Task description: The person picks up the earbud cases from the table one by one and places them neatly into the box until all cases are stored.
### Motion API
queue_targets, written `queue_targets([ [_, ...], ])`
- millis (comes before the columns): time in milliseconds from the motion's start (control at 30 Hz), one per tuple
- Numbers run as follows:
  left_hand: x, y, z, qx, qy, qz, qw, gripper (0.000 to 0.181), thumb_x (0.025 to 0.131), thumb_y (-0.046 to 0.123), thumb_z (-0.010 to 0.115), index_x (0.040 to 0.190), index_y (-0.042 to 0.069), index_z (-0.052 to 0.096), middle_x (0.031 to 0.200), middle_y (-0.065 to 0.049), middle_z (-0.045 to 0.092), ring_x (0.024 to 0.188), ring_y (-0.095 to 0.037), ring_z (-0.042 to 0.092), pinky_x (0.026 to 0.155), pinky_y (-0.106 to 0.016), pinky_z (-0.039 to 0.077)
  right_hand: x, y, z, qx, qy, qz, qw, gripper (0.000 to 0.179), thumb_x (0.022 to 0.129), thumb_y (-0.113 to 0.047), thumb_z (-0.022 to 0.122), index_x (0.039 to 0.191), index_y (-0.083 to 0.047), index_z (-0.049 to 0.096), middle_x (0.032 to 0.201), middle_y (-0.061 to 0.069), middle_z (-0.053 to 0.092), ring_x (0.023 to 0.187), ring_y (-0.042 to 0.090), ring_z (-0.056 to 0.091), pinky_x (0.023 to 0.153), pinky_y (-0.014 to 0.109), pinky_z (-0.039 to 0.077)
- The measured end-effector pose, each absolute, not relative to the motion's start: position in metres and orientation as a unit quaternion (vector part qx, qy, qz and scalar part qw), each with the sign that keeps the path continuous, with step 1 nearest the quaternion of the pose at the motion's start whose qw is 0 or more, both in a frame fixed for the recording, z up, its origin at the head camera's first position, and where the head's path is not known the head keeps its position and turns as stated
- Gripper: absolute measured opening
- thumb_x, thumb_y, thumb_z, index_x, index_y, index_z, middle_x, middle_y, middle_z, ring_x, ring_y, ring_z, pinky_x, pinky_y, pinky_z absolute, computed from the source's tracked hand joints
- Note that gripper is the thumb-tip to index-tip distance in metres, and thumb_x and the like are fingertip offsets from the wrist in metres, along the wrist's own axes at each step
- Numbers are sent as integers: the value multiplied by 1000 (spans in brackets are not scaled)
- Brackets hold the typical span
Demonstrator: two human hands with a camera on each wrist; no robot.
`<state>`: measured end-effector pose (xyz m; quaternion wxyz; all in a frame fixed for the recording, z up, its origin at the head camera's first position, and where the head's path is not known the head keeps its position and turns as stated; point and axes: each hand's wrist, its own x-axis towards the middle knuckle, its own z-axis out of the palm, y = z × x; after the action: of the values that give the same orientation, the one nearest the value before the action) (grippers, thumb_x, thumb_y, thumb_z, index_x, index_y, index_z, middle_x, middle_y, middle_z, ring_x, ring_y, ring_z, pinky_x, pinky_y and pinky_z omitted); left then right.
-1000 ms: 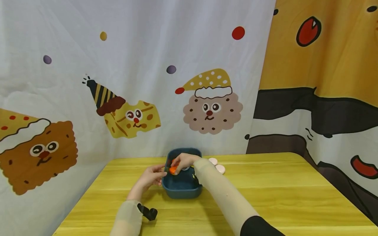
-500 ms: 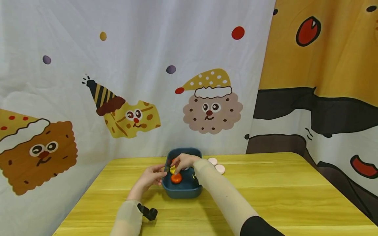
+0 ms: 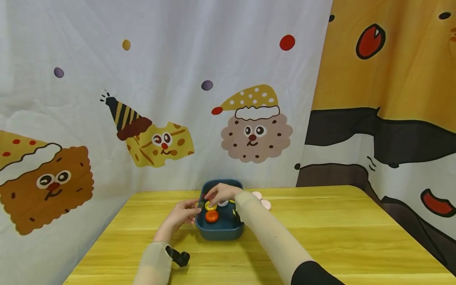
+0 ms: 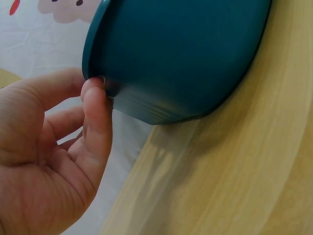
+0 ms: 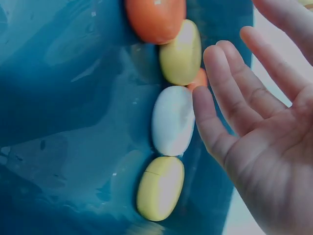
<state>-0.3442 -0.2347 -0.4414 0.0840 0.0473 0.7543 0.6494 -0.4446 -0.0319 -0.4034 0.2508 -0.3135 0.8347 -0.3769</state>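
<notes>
A teal plastic bin (image 3: pixel 221 234) stands on the table. At its left rim my left hand (image 3: pixel 182 213) pinches the wall; the left wrist view shows thumb and fingertips at the bin's edge (image 4: pixel 87 54). My right hand (image 3: pixel 222 192) reaches into the bin with fingers extended, nothing gripped in the right wrist view. Beside these fingertips (image 5: pixel 201 93) lie rounded, glossy, flattened pieces: an orange one (image 5: pixel 156 19), a yellow one (image 5: pixel 181 54), a white one (image 5: pixel 173 120) and another yellow one (image 5: pixel 161 188). A further orange piece (image 5: pixel 198 81) is mostly hidden behind the row.
Two pale pink discs (image 3: pixel 265 204) lie on the wooden table (image 3: pixel 327 233) just right of the bin, partly behind the right forearm. A printed curtain (image 3: pixel 213 59) hangs close behind the table. A black wrist mount (image 3: pixel 179 257) sticks out from the left sleeve.
The right hand let go of the orange piece, which now lies nearer the bin's front, in front of a yellow piece. The hand then moved slightly back. The left hand stayed at the rim.
</notes>
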Motion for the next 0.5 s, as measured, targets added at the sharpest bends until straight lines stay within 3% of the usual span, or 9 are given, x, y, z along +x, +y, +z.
queue_targets([
  [300, -346, -235, -441, 50, 756, 647, 84, 56, 95, 6, 59, 146, -6, 37, 102, -13, 55, 56, -12, 52, 56, -28, 53, -445, -20, -371, -360, 798, -410, 255, 45, 88, -14, 72, 131, -4, 62, 119, 16, 65, 100, 21, 63, 96, 51, 44],
  [500, -345, -234, -442, 43, 754, 650, 82, 56, 95, 6, 60, 146, -5, 38, 104, -15, 55, 55, -12, 52, 55, -27, 52, -447, 3, -356, -371, 780, -433, 259, 49, 92, -17, 68, 137, -5, 55, 129, 16, 59, 106, 16, 62, 93, 40, 48],
])
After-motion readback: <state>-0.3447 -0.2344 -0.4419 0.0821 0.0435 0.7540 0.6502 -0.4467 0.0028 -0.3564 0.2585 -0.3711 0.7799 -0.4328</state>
